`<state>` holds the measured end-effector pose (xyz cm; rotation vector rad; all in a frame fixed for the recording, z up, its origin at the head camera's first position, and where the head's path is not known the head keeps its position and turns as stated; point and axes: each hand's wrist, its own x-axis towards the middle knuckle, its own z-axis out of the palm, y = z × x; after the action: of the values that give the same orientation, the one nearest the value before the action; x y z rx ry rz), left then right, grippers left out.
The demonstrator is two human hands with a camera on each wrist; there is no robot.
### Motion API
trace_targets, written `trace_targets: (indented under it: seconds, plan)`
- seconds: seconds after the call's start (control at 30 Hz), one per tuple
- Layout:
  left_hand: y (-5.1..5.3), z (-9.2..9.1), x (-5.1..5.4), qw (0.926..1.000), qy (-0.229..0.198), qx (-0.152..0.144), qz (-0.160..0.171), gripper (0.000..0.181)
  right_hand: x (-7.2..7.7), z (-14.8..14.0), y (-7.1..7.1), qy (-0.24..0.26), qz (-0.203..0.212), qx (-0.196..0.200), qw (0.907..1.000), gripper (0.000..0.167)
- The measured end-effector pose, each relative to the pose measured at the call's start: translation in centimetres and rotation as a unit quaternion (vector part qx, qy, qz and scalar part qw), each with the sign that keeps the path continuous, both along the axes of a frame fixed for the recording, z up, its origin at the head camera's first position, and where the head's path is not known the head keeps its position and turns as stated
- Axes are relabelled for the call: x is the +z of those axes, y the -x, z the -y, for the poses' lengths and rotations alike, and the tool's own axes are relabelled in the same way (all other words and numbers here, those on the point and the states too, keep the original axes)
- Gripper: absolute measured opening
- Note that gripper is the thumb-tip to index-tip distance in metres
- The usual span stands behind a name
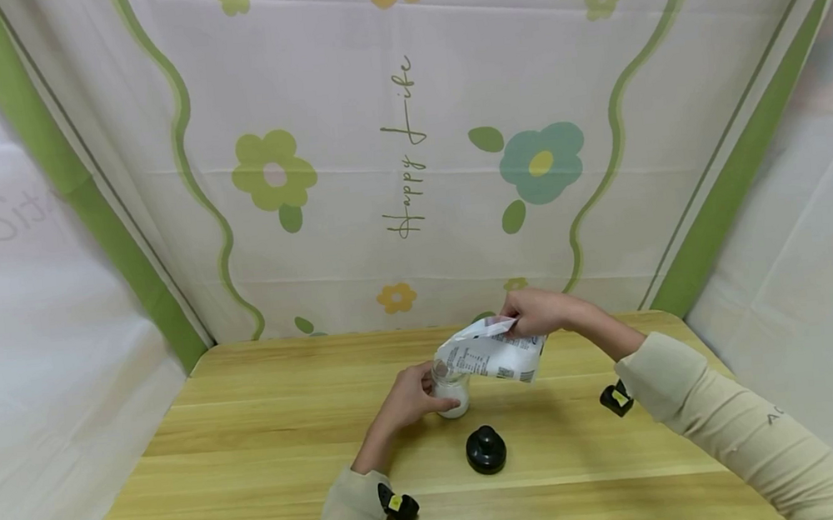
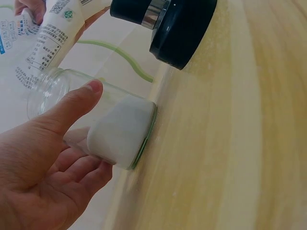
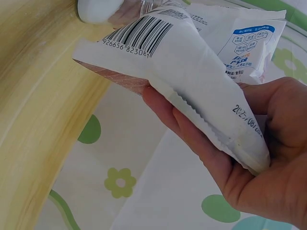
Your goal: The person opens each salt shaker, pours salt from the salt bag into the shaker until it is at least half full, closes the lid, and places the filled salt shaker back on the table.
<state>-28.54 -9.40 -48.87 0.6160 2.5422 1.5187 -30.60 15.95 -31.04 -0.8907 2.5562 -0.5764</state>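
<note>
Head view: grips a glass jar [image 1: 461, 391] with the left hand [image 1: 407, 399] near the far edge of the worktop [image 1: 274, 424], beyond a black lid [image 1: 486, 452]; holds a white packet [image 1: 481, 352] at its mouth with the right hand [image 1: 539, 312]. Left wrist view: curls fingers round the jar. Right wrist view: pinches the packet.

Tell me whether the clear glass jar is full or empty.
Partly full: the left wrist view shows white contents low in the clear glass jar, with space above.

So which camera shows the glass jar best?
The left wrist view: the glass jar is large there, its white contents plain. The head view shows it small; the right wrist, only part at the top edge.
</note>
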Motion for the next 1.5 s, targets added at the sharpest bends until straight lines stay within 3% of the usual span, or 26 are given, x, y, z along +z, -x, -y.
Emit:
trace_targets:
  seconds: [1.5]
  plan:
    - [0.11,0.08,-0.06,1.0000,-0.001,-0.003,0.004,0.054,-0.29,0.25,0.31,-0.011,-0.025,0.006,0.9996,0.015]
